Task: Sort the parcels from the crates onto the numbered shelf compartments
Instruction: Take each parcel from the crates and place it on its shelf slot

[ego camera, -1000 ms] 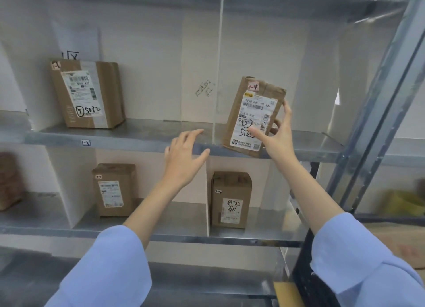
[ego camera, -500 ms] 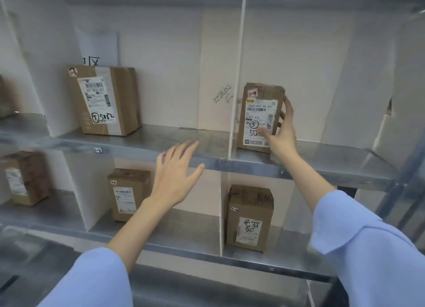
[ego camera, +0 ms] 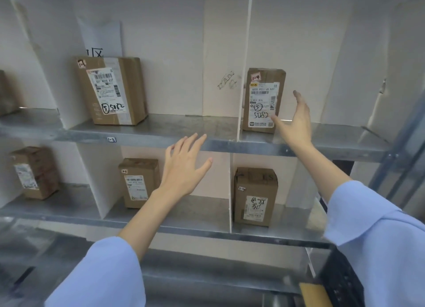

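The 1-4 parcel (ego camera: 264, 99) is standing upright in the right compartment of the upper shelf (ego camera: 345, 141), seemingly sorted. The right hand (ego camera: 299, 122) is hovering open beside it and the left hand (ego camera: 184, 166) is open too, both empty. Other parcels (ego camera: 115, 92) are occupying neighbouring compartments; how many are remaining to sort is not showing.

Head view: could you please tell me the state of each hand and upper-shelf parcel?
1-4 parcel: upright on upper shelf, right compartment.
Left parcel: upright, left compartment.
Right hand: open, thumb by 1-4 parcel's front.
Left hand: open, holding nothing.
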A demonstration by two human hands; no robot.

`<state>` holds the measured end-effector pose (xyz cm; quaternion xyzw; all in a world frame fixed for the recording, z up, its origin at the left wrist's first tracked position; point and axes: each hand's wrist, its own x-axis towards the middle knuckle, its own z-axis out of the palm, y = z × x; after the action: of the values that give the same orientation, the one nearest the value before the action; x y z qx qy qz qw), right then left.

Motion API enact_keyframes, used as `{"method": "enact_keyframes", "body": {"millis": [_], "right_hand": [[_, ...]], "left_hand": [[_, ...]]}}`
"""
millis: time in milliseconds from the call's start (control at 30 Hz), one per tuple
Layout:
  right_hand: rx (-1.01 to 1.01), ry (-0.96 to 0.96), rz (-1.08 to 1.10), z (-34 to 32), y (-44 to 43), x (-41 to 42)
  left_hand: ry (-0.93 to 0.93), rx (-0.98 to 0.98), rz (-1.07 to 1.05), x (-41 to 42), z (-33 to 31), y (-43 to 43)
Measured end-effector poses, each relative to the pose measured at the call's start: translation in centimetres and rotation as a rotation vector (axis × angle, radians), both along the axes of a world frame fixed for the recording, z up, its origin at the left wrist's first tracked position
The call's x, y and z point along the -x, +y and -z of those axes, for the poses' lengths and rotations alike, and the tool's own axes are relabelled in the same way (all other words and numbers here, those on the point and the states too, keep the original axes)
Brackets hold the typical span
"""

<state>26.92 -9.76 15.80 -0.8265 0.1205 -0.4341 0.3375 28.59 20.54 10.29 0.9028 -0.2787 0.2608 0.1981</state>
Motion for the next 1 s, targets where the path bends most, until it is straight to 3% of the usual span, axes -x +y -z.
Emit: {"method": "enact_keyframes", "body": {"millis": [433,667,1000], "right_hand": [[0.302,0.477,0.421,5.3,5.7,17.4],[0.241,0.574,0.579,7.9,6.0,28.4],[0.001,0.589,0.765,11.6,-1.2,40.8]], "left_hand": [[0.055,-0.105,0.283,8.5,3.3,1.0],[0.088,-0.110,0.499,14.6,4.8,-3.2],[0.057,-0.157,0.776,21.0,5.6,-15.8]]}}
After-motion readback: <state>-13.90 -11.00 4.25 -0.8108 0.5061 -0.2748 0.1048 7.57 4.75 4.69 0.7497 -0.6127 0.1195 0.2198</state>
